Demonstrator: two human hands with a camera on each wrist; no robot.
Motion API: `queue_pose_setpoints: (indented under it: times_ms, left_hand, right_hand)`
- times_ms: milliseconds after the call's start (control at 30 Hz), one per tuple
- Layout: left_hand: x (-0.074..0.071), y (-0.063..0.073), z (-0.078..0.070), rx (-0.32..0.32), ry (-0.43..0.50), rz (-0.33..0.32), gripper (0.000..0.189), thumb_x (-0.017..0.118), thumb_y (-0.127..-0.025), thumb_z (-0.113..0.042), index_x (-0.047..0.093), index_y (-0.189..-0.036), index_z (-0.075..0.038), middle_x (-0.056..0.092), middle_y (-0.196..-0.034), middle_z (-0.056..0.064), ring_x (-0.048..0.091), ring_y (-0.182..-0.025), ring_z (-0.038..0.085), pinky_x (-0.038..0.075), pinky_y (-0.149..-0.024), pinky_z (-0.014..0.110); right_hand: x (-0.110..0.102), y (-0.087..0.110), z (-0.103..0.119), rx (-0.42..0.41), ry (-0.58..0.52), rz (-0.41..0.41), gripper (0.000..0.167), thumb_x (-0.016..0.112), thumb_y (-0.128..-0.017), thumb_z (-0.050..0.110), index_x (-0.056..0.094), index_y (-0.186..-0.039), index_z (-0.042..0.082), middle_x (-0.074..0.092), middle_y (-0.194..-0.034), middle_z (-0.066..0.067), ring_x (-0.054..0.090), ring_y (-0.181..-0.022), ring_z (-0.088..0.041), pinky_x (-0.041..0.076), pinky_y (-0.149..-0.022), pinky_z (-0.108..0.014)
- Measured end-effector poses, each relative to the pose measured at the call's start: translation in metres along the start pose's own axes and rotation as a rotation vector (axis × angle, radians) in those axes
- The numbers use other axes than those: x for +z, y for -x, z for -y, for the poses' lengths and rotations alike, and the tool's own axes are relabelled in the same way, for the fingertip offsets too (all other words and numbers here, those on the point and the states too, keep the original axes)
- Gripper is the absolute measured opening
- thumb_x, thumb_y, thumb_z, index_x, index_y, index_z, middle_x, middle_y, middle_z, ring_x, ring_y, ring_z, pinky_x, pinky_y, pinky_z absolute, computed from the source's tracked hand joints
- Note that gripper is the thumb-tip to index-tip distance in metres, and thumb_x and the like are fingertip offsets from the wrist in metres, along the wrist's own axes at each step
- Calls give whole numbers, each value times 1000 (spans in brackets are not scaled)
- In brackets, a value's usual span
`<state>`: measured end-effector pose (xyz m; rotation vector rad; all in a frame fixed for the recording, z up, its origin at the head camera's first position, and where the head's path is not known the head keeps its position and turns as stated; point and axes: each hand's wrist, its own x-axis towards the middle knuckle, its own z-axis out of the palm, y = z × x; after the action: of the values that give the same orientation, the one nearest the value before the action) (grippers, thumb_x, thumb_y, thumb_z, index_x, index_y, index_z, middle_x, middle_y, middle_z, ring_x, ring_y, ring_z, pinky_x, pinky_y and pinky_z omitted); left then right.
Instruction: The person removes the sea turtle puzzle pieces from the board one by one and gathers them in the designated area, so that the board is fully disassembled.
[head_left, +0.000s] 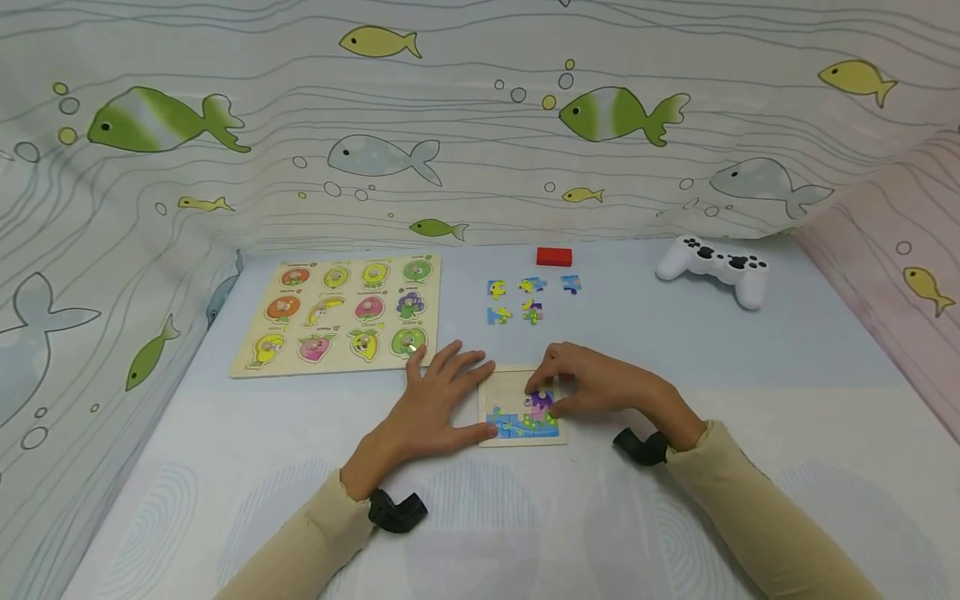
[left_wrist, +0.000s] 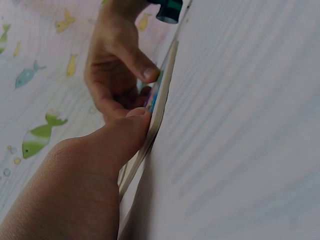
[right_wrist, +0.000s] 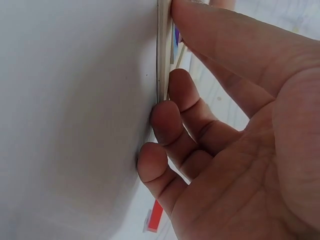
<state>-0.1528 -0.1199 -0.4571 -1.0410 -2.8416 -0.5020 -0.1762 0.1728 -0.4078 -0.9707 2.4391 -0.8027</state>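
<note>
A small wooden puzzle tray lies flat on the table, its lower part filled with joined blue, green and purple jigsaw pieces. My left hand is spread beside it, thumb on the tray's left edge and fingertips near its upper left corner. With thumb and index finger, my right hand pinches a purple jigsaw piece at the right side of the tray. In the right wrist view the other fingers curl beside the tray's edge; the thumb largely hides the pieces there.
Several loose jigsaw pieces lie beyond the tray. A wooden fruit puzzle board is at the back left, touching close to my left fingertips. Farther back are a red block and a white game controller at right.
</note>
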Motion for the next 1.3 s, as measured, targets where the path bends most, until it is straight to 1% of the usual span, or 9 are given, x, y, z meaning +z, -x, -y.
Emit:
queue_pose_setpoints:
  times_ms: [200, 333, 467, 767, 1000, 1300]
  left_hand:
    - [1, 0, 1, 5, 5, -4, 83, 62, -84, -68, 46, -154, -25, 43, -159, 0, 25, -154, 35, 4, -117, 70]
    - [1, 1, 0, 4, 9, -3, 83, 62, -85, -68, 46, -154, -25, 43, -159, 1, 25, -154, 35, 3, -117, 70]
    - [2, 1, 1, -2, 7, -1, 84, 62, -84, -68, 46, -154, -25, 43, -159, 1, 26, -155, 35, 3, -119, 69]
    - [2, 0, 1, -3, -12, -1, 84, 61, -84, -69, 45, -154, -25, 43, -159, 0, 25, -155, 34, 4, -119, 69]
    - [1, 0, 1, 11, -18, -15, 83, 61, -85, -68, 46, -153, -25, 44, -158, 0, 27, -154, 35, 5, -117, 70]
    - [3, 0, 2, 13, 14, -24, 83, 63, -84, -66, 47, -153, -23, 44, -158, 2, 26, -154, 36, 3, -117, 69]
  right_hand:
    - [1, 0, 0, -14, -24, -8, 34, 81, -86, 14, 75, -117, 23, 62, -106, 3, 53, -101, -16, 49, -89, -32]
    - [2, 0, -1, -28, -58, -7, 34, 80, -86, 13, 74, -117, 22, 64, -105, 3, 55, -100, -16, 50, -88, -32]
    - [2, 0, -2, -26, -82, -3, 34, 81, -85, 12, 74, -118, 22, 65, -105, 3, 56, -99, -17, 51, -88, -31]
    - [1, 0, -1, -17, -89, 0, 35, 81, -85, 12, 73, -118, 22, 66, -105, 4, 57, -98, -17, 52, -88, -32]
    - [0, 1, -1, -23, -101, 3, 37, 82, -84, 12, 73, -118, 22, 66, -105, 4, 56, -97, -17, 52, -86, -31]
    - [0, 1, -2, -38, -100, 12, 39, 81, -84, 11, 72, -121, 18, 67, -106, 4, 57, -97, -17, 51, -86, -28]
